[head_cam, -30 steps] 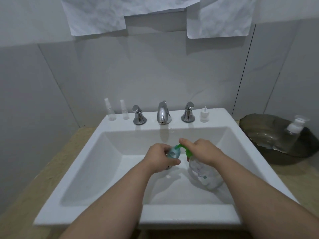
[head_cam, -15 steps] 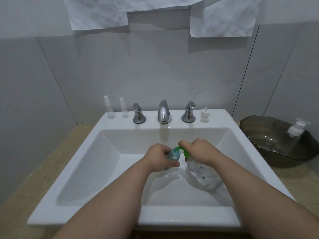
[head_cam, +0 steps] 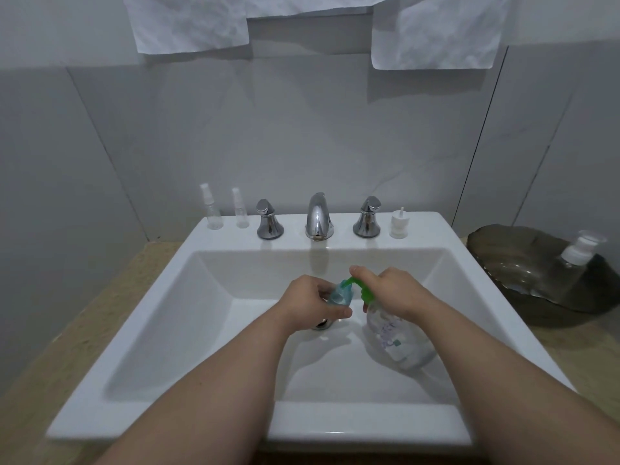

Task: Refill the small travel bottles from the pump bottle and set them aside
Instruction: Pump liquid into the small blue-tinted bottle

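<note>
Head view looks down on a white sink (head_cam: 352,437) set in a beige counter (head_cam: 67,347), filling the lower middle of the frame below a grey tiled wall. Two crumpled white paper sheets (head_cam: 188,21) (head_cam: 436,31) hang at the top edge. At the right edge a dark glass bowl (head_cam: 503,250) sits on the counter, with a clear bottle with a white pump (head_cam: 570,273) lying tilted in it.

Over the basin, centre frame, the right hand (head_cam: 396,290) grips the clear pump bottle (head_cam: 399,340) at its neck, fingers curled over the green pump head (head_cam: 364,292); the bottle leans, base toward the lower right. The left hand (head_cam: 308,303), just left of it, holds a small bluish travel bottle (head_cam: 340,295) between curled fingers and thumb, its mouth right at the green spout. The drain (head_cam: 322,323) shows just below that hand.

Along the sink's back ledge stand a chrome faucet (head_cam: 318,219) between two chrome handles (head_cam: 268,221) (head_cam: 367,219). Left of them are two slim clear spray bottles (head_cam: 211,208) (head_cam: 240,209), upright and side by side. A small white cap (head_cam: 399,224) stands right of the handles.
</note>
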### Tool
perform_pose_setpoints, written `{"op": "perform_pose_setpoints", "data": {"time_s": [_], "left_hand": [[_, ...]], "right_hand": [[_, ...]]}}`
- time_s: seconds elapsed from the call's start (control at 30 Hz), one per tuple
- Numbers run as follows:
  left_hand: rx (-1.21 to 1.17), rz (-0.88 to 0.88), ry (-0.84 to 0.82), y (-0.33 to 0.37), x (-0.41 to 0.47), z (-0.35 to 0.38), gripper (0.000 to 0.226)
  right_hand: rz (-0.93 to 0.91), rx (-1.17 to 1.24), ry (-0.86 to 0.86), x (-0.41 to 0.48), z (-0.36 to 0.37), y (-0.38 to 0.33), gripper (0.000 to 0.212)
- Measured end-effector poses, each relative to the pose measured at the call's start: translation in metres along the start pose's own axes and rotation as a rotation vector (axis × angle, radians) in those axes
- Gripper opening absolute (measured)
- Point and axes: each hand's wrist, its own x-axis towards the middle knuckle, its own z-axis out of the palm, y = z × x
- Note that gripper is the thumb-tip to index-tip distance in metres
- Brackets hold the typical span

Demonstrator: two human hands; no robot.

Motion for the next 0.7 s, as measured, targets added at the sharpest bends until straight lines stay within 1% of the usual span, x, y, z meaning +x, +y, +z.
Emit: {"op": "perform_pose_setpoints", "data": {"time_s": [0.13,0.27,0.6,0.7], "left_hand": [[-0.009,0.005,-0.013,-0.0002,0.0022,-0.0002,0.032],[-0.006,0.018,-0.016,0.0001,0.0024,0.0002,0.031],[0.028,0.007,-0.005,-0.0019,0.0043,0.0007,0.039],[0.035,0.006,-0.004,-0.0027,0.0041,0.0007,0.04]], "right_hand": [[0.005,-0.005,0.004,0.0017,-0.0007,-0.0005,0.077],[0.01,0.002,0.004,0.0012,-0.0009,-0.0011,0.083],[0.028,0.019,-0.013,0.0008,-0.0005,-0.0047,0.072],[0.017,-0.007,-0.022,0.0021,0.001,-0.0063,0.07]]}}
